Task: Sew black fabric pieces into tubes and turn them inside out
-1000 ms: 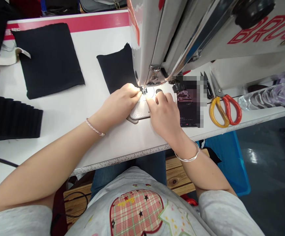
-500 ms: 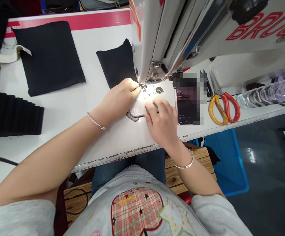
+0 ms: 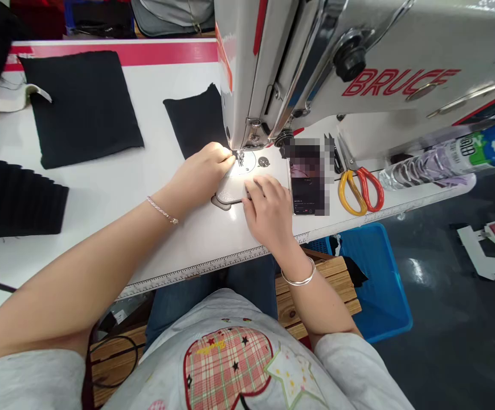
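Note:
My left hand [image 3: 207, 171] is closed beside the needle area of the sewing machine [image 3: 251, 74], fingertips pinched together; what they hold, if anything, is too small to make out. A black cloth piece [image 3: 198, 119] lies just behind that hand and runs up to the machine head. My right hand [image 3: 268, 210] rests palm down with its fingers apart on the metal plate [image 3: 232, 189], to the right of the needle. Just right of it lies a phone [image 3: 305, 193], partly blurred out.
A square black cloth [image 3: 82, 108] and a stack of folded black pieces [image 3: 16, 196] lie on the left. Scissors [image 3: 360, 191] and a plastic bottle [image 3: 444, 156] are on the right. A blue bin [image 3: 375, 285] stands below the table edge.
The view has shifted, so the table and machine appear further left and more of the machine arm and bottle shows. Both hands keep nearly the same places by the needle.

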Action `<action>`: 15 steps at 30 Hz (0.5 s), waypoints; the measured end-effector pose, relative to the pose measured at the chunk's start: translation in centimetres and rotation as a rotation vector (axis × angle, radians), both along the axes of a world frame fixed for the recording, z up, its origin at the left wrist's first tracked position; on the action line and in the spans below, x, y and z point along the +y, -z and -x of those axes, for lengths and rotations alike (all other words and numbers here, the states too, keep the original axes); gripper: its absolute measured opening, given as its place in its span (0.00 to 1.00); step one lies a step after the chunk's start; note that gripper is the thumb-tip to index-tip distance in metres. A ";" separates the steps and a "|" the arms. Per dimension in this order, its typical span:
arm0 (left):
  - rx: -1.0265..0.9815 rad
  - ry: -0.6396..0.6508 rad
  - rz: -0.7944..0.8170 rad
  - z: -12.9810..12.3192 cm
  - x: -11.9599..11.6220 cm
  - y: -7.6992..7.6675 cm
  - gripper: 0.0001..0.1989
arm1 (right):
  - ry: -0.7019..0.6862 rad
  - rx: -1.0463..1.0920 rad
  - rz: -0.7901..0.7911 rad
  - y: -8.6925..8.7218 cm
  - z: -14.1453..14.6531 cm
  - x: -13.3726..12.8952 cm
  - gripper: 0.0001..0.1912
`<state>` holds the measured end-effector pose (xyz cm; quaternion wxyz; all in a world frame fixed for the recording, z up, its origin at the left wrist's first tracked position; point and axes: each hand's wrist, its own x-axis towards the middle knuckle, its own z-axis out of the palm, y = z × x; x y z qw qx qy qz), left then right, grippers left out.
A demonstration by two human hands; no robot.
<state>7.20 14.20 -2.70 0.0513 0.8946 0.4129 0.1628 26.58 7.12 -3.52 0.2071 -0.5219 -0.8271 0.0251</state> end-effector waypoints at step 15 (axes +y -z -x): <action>0.098 -0.037 0.041 0.0 -0.2 -0.4 0.18 | -0.007 0.046 0.043 -0.2 0.0 0.0 0.18</action>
